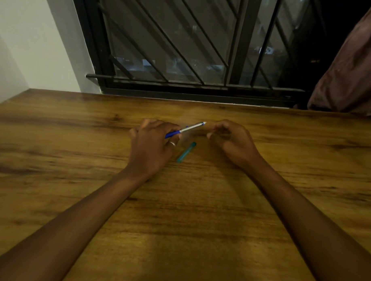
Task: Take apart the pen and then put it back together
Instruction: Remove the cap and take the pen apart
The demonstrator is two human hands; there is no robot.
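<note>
A pen (186,129) with a blue grip and a silver-grey barrel points up and to the right, its pale tip near my right hand. My left hand (152,147), wearing a ring, grips the pen's blue end just above the wooden table (177,213). My right hand (231,139) hovers with curled fingers just right of the pen's tip, and I cannot tell whether it touches it or holds anything. A teal pen part (186,152), like a cap, lies on the table between my hands, below the pen.
The table's far edge meets a dark barred window (183,45). A white wall (36,40) stands at the back left. A brownish cloth bundle (351,68) hangs at the back right corner.
</note>
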